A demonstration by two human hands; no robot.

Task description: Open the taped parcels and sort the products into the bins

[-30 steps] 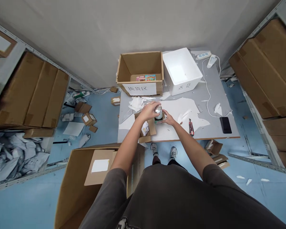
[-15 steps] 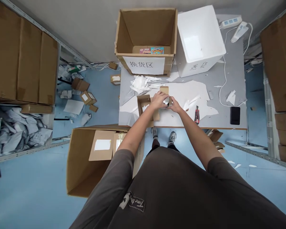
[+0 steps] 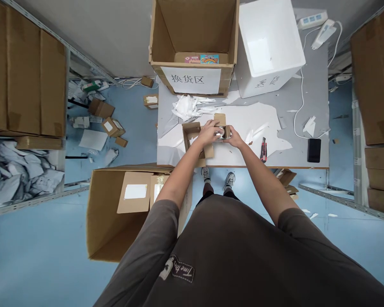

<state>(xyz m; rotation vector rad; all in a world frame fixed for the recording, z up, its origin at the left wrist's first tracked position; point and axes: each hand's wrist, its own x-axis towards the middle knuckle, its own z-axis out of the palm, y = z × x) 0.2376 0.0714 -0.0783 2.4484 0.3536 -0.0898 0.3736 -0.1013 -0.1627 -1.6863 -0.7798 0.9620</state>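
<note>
Over the table, my left hand (image 3: 208, 134) has its fingers closed on a shiny silver, rounded object (image 3: 220, 131), whose exact kind I cannot make out. That object sits at the opening of a small brown cardboard box (image 3: 227, 131), partly hidden by my fingers. My right hand (image 3: 234, 137) grips this box from its right side. Just left of it, under my left wrist, an open cardboard box (image 3: 190, 128) lies on the table with its flaps spread. A red and black utility knife (image 3: 263, 150) rests to the right of my right hand.
A large cardboard box (image 3: 166, 76) with a paper sign and a white bin (image 3: 259, 83) stand at the table's back. Crumpled white paper (image 3: 187, 107) lies in front. A black phone (image 3: 314, 150) is at the right. A big open carton (image 3: 105, 230) stands on the floor, lower left.
The silver object now appears lower within the small box's opening, and my left fingers have shifted over it. My right hand keeps its grip. The camera view has shifted slightly.
</note>
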